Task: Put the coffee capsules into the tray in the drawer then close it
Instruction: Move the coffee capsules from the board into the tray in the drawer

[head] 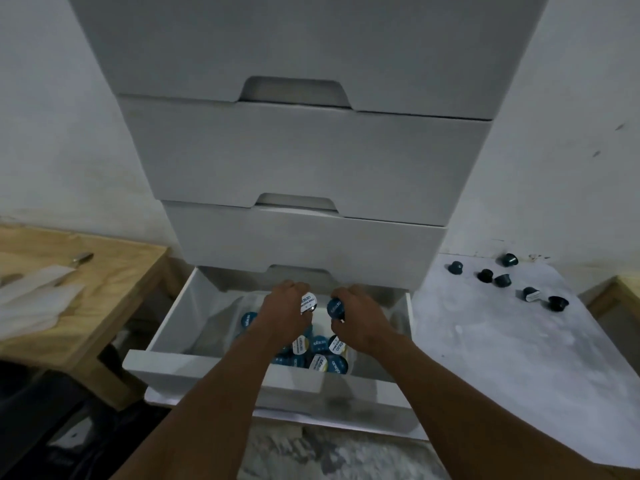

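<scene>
— Drawer [166, 362] stood pulled out at the bottom of the white chest [304, 161], its tray [353, 358] already heaped with coffee capsules [320, 344]?

— Yes. Six loose capsules [502, 280] lay on the grey surface [485, 358] to the right. Above the tray, the left hand [285, 311] pinched a white-lidded capsule [309, 303] and the right hand [360, 318] a blue capsule [334, 308].

— So, mid-loading?

— I judged so: release both, then fetch the six.
</scene>
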`<state>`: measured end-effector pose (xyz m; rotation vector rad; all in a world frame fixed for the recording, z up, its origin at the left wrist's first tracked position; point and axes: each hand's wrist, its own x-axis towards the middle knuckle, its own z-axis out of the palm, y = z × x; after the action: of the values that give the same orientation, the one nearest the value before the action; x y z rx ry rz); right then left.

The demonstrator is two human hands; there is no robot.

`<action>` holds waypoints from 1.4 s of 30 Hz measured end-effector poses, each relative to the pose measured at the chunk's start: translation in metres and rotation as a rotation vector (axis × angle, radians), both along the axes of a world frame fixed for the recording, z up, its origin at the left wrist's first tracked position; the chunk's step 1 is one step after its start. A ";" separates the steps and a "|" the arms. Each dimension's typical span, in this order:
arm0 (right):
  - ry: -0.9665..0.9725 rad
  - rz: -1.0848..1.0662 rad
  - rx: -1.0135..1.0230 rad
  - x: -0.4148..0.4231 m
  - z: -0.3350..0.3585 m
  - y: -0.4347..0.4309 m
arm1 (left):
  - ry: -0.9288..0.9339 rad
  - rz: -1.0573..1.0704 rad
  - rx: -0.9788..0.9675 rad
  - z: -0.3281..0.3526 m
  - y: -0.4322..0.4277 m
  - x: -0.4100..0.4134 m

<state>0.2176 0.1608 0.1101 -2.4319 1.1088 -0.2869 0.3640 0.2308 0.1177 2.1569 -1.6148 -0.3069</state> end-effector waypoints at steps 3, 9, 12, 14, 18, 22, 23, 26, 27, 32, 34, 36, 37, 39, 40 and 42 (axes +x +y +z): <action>0.034 -0.007 0.029 0.006 -0.010 -0.013 | 0.003 -0.013 0.016 -0.011 -0.014 0.007; 0.067 -0.054 0.087 0.015 -0.027 -0.019 | 0.032 -0.083 0.085 -0.038 -0.028 0.017; 0.063 -0.089 0.110 0.021 -0.032 -0.021 | 0.041 -0.119 0.118 -0.042 -0.033 0.021; 0.067 -0.099 0.120 0.024 -0.032 -0.023 | 0.051 -0.137 0.126 -0.043 -0.039 0.025; 0.063 -0.121 0.110 0.026 -0.030 -0.029 | 0.069 -0.174 0.081 -0.046 -0.049 0.033; 0.095 -0.104 0.075 0.022 -0.034 -0.031 | 0.077 -0.223 0.095 -0.053 -0.051 0.038; 0.104 -0.097 0.069 0.020 -0.036 -0.031 | 0.071 -0.233 0.101 -0.055 -0.050 0.038; 0.134 -0.081 0.046 0.017 -0.037 -0.033 | 0.052 -0.251 0.127 -0.059 -0.050 0.041; 0.142 -0.078 0.042 0.017 -0.036 -0.033 | 0.048 -0.255 0.136 -0.060 -0.050 0.041; 0.194 -0.038 0.027 0.018 -0.042 -0.036 | 0.035 -0.273 0.171 -0.066 -0.055 0.040; 0.233 -0.030 0.020 0.017 -0.046 -0.037 | 0.035 -0.273 0.194 -0.069 -0.056 0.038; 0.267 -0.031 0.017 0.016 -0.050 -0.038 | 0.036 -0.275 0.212 -0.073 -0.058 0.036; 0.278 -0.036 0.019 0.016 -0.051 -0.039 | 0.035 -0.275 0.222 -0.074 -0.058 0.034; 0.292 -0.050 0.024 0.016 -0.052 -0.040 | 0.020 -0.276 0.239 -0.075 -0.059 0.031; 0.300 -0.055 0.025 0.017 -0.052 -0.040 | 0.008 -0.275 0.245 -0.075 -0.060 0.030; 0.319 -0.068 0.028 0.017 -0.053 -0.041 | -0.015 -0.269 0.259 -0.077 -0.060 0.028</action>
<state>0.2348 0.1195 0.0571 -2.4750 1.3199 0.0999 0.3916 0.1703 0.0411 2.1230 -1.9704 -0.6139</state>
